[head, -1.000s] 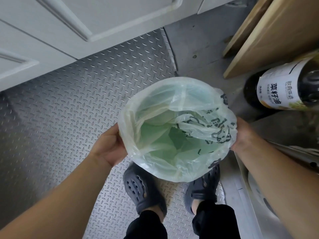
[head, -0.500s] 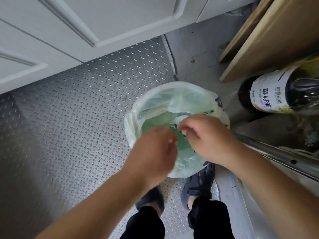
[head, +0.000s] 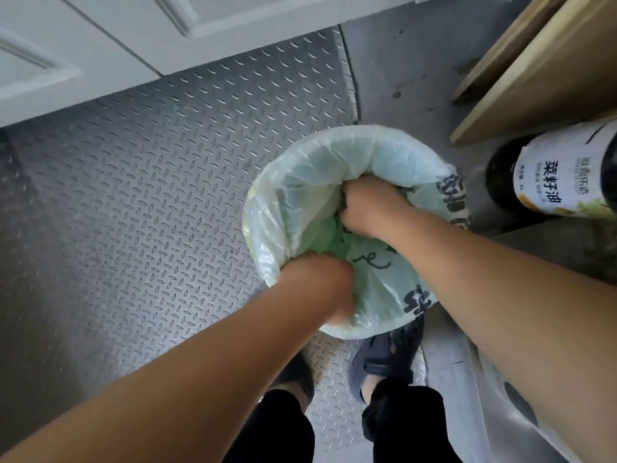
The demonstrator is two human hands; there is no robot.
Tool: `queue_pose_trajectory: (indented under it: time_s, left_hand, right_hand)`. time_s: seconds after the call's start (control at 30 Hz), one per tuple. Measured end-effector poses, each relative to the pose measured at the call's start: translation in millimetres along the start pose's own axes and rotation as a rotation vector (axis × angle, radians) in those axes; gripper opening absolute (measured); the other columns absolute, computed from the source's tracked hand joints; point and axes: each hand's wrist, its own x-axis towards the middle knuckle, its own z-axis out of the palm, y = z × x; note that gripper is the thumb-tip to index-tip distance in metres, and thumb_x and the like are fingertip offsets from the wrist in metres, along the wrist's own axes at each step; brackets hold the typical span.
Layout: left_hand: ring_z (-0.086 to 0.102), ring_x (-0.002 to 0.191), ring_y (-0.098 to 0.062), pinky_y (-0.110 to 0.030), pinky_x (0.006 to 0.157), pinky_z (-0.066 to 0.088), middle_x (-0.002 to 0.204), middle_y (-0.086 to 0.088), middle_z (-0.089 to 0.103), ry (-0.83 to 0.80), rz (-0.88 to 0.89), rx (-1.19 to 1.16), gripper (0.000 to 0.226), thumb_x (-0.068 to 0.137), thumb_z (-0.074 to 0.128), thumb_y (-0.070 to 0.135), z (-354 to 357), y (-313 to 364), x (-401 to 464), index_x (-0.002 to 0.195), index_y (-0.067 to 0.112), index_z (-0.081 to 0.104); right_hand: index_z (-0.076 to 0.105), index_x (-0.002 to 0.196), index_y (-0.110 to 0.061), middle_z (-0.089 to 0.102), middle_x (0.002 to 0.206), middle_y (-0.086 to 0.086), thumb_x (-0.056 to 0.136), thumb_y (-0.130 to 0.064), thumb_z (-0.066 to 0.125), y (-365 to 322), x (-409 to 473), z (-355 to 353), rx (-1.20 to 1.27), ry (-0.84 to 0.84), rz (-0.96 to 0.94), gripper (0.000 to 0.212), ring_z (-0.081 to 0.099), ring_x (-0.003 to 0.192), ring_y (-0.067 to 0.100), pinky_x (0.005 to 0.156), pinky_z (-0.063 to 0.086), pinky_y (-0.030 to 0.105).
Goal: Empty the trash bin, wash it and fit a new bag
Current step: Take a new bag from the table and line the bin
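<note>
A translucent pale green trash bag with black printing lines a round bin on the floor, its edge folded over the rim. The bin itself is almost wholly covered; a yellowish bit of it shows at the left. Both my hands are down inside the bag's mouth. My left hand is at the near side with fingers curled into gathered film. My right hand is at the middle, balled up in crumpled film. The fingertips of both hands are hidden in the folds.
A large oil bottle stands just right of the bin, below leaning wooden boards. White cabinet doors run along the top. Checker-plate metal floor lies to the left. My dark clogs are right behind the bin.
My hands left the outside of the bin, met above the bag's mouth, and have now plunged down inside it, pushing the film inward.
</note>
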Motion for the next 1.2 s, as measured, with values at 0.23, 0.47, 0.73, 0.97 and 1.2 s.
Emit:
queue_pose_trajectory:
  time_s: [0.23, 0.47, 0.73, 0.97, 1.2]
  left_hand:
    - [0.055, 0.094, -0.03, -0.041, 0.071, 0.04, 0.09, -0.001, 0.045, 0.025, 0.038, -0.006, 0.029, 0.09, 0.052, 0.036, 4.4, 3.3, -1.9, 0.113, 0.02, 0.059]
    - [0.054, 0.079, -0.026, -0.036, 0.067, 0.05, 0.081, -0.001, 0.047, 0.107, 0.094, -0.154, 0.011, 0.092, 0.048, 0.025, -7.5, 1.7, -8.1, 0.091, 0.017, 0.057]
    - [0.063, 0.105, -0.027, -0.038, 0.089, 0.053, 0.116, -0.003, 0.067, 0.317, -0.091, -0.543, 0.033, 0.09, 0.045, 0.016, -26.9, 0.3, -23.3, 0.115, 0.021, 0.067]
    - [0.055, 0.114, -0.031, -0.035, 0.094, 0.048, 0.126, -0.01, 0.058, 0.476, -0.336, -1.046, 0.055, 0.082, 0.052, 0.01, -49.1, 5.3, 26.0, 0.136, 0.019, 0.049]
    - [0.059, 0.087, -0.028, -0.027, 0.062, 0.043, 0.095, -0.003, 0.058, 0.43, -0.355, -1.025, 0.041, 0.085, 0.046, 0.009, -56.9, 8.9, 17.9, 0.124, 0.014, 0.058]
  right_hand:
    - [0.065, 0.104, -0.016, 0.068, 0.109, 0.012, 0.09, -0.024, 0.049, 2.0, 20.7, 11.3, -0.156, -0.005, -0.034, 0.022, 0.062, 0.102, 0.033, 0.084, 0.05, 0.04]
    - [0.054, 0.081, -0.014, 0.064, 0.11, 0.017, 0.093, -0.015, 0.048, -11.1, 8.8, 14.4, -0.021, -0.187, 0.036, 0.014, 0.058, 0.092, 0.029, 0.082, 0.046, 0.034]
    - [0.062, 0.107, -0.013, 0.06, 0.109, 0.009, 0.09, -0.015, 0.053, -4.4, -52.3, 1.7, -0.06, 0.004, 0.011, 0.019, 0.059, 0.098, 0.029, 0.078, 0.051, 0.038]
    - [0.065, 0.109, -0.01, 0.061, 0.111, 0.011, 0.08, -0.013, 0.057, 10.9, -71.9, 19.4, -0.415, -0.12, -0.092, 0.03, 0.05, 0.109, 0.034, 0.097, 0.038, 0.045]
    - [0.06, 0.087, -0.007, 0.057, 0.087, 0.008, 0.084, -0.005, 0.055, 3.1, -82.6, 6.1, -0.223, 0.005, -0.137, 0.007, 0.056, 0.084, 0.029, 0.068, 0.041, 0.035]
